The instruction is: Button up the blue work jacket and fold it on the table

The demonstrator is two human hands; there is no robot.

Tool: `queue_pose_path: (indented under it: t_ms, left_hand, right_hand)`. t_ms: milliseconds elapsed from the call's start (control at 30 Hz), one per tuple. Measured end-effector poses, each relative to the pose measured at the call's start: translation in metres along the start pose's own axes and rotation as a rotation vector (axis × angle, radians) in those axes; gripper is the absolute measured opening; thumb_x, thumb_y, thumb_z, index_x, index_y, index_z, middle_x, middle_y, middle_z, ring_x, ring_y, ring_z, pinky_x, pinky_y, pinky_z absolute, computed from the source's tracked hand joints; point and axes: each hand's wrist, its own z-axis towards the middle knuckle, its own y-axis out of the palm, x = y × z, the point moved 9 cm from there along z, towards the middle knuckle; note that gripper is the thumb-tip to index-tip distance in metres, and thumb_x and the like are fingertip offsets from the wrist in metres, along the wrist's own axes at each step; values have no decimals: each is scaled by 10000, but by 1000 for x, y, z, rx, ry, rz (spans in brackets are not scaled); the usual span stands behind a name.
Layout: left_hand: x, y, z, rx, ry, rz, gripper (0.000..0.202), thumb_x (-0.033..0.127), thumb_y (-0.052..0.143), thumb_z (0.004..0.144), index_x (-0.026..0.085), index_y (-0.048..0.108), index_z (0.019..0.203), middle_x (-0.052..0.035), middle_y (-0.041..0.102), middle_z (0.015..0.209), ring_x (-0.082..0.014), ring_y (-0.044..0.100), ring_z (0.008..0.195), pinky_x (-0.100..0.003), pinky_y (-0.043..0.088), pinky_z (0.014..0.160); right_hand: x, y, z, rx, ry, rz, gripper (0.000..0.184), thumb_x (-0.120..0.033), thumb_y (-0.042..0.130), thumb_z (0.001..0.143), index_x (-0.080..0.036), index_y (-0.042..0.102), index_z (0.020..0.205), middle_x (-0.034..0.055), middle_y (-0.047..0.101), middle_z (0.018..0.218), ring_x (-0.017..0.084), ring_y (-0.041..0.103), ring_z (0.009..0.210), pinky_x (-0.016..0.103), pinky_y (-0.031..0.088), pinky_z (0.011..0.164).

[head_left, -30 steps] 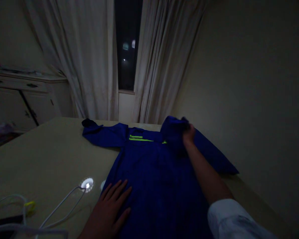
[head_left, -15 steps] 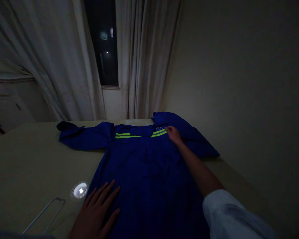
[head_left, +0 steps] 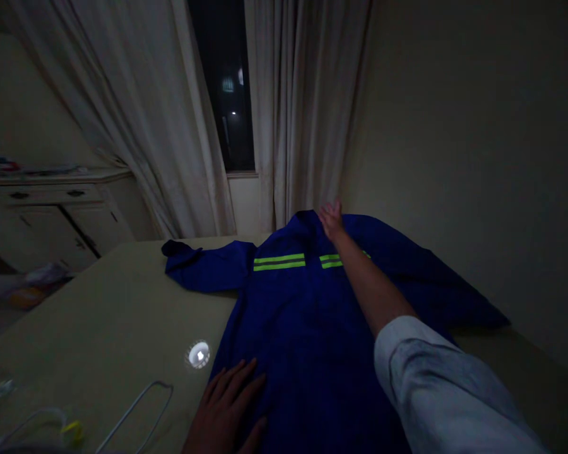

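A blue work jacket with yellow-green and grey chest stripes lies spread over the table. Its left-side sleeve stretches out sideways with the cuff bent up, and the other sleeve slopes down to the right. My left hand rests flat on the jacket's lower left edge, fingers stretched. At the far end, by the collar, my right hand is open with fingers apart and nothing visible in it. My right forearm covers part of the right stripe.
A thin wire hanger lies on the pale table at lower left, near a yellow-tipped item. A round light reflection shows on the tabletop. Curtains and a wall bound the far side; a cabinet stands at left.
The jacket's top, folded down before, now lies extended toward the curtains. My right hand has moved farther away and its fingers have opened. My view has turned left; my left hand stays flat.
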Motion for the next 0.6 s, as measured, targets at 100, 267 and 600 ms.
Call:
queue_pose_path:
  t_ms: [100, 267, 600]
  left_hand:
    - [0, -2, 1, -48, -48, -33, 582, 453, 646, 977, 392, 509, 1539, 18, 559, 1576, -259, 626, 1323, -473, 578, 1056]
    - [-1, -3, 1, -97, -133, -109, 617, 467, 615, 1002, 383, 440, 1588, -3, 540, 1595, -266, 587, 1374, -503, 521, 1126]
    - [-21, 13, -19, -120, -185, -73, 722, 548, 503, 1034, 329, 255, 1676, -54, 423, 1675, -317, 489, 1479, -564, 453, 1177]
  right_hand:
    - [3, 12, -33, -246, -120, -35, 460, -409, 636, 924, -193, 633, 1330, 153, 702, 1310, 262, 654, 1240, 481, 513, 1092]
    - [48, 24, -185, -578, -149, -184, 531, -435, 926, 687, -216, 782, 1149, 134, 750, 1190, 339, 704, 1128, 504, 541, 1076]
    - [63, -62, -243, -550, -298, -554, 726, 18, 520, 824, -179, 525, 1524, 167, 585, 1464, 268, 574, 1358, 487, 451, 1175]
